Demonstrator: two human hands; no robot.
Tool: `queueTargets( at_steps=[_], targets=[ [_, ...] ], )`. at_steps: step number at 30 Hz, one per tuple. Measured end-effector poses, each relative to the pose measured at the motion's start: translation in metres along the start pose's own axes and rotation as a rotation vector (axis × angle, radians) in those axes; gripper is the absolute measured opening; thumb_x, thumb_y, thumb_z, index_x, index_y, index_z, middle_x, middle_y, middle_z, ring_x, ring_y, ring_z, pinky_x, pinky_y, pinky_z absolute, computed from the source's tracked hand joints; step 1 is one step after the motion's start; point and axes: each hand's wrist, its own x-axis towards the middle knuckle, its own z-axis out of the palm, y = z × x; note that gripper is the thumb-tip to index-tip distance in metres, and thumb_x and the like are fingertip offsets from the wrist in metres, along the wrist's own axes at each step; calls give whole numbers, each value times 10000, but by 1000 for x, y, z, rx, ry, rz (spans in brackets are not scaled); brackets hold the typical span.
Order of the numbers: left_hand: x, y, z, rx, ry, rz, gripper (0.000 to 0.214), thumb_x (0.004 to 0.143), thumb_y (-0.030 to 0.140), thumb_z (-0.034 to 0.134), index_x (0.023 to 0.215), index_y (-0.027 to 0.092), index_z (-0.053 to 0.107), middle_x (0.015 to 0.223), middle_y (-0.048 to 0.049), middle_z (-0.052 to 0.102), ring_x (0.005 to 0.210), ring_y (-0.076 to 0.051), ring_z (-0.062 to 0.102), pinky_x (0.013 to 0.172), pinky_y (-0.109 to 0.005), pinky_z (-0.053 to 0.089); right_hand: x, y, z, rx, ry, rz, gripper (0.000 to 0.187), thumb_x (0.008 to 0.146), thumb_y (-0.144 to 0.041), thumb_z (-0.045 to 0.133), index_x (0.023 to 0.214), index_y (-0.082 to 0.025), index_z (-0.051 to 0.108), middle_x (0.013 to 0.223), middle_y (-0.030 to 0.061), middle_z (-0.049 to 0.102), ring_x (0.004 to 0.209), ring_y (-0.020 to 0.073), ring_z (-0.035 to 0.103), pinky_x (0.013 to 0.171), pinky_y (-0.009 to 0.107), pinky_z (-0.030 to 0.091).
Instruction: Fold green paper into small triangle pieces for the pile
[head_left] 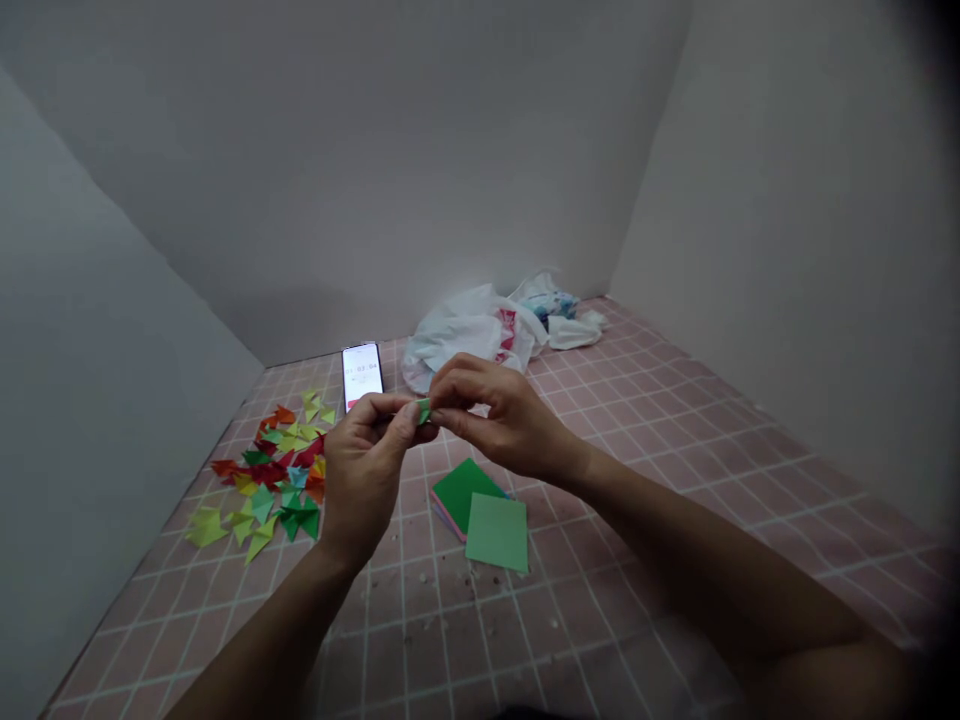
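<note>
Bare forearms come in from the near edge, one on each side, and meet over the pink checked counter. Between the two hands, raised above it, is a small green paper. Fingers cover most of it, so I cannot tell its long axis or which way it points; the patch showing looks slightly taller than wide. The left hand pinches it between thumb and fingers, no gap left. The right hand has thumb and forefinger closed on its right edge. Below lies a pale green sheet, overlapping a dark green sheet. Left of these are scattered folded paper pieces in several colours. Farther back are a lit phone and, beside the wall, crumpled plastic bags.
</note>
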Motion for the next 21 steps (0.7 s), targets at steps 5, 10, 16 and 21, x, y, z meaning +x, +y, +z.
queueTargets(
  at_steps=[5,10,16,21],
  targets=[
    [2,-4,2,-62,-8,-8,100,852,265,738,850,168,717,796,-4,718,713,-125,714,703,-247,625,-1,-4,6,16,94,45,151,840,-31,626,763,-157,594,936,31,585,791,112,568,671,248,503],
    [2,-5,3,-84,-20,-3,94,856,255,735,845,166,707,806,-2,719,730,-123,711,728,-251,621,-4,-5,13,-2,171,97,151,835,-44,643,764,-169,595,936,28,574,848,135,577,698,268,531],
    [4,-7,1,-41,-38,-8,110,858,261,739,877,163,692,784,-5,717,697,-115,704,700,-229,606,-5,-1,13,-168,108,-46,149,900,-49,593,840,-178,636,1021,61,591,986,170,589,857,337,507],
    [2,-6,4,-98,-29,92,189,816,197,770,971,215,662,891,27,690,746,-107,712,742,-240,612,-3,0,10,-81,113,21,147,887,-49,638,797,-166,635,850,23,598,828,140,589,756,286,483]
  ],
)
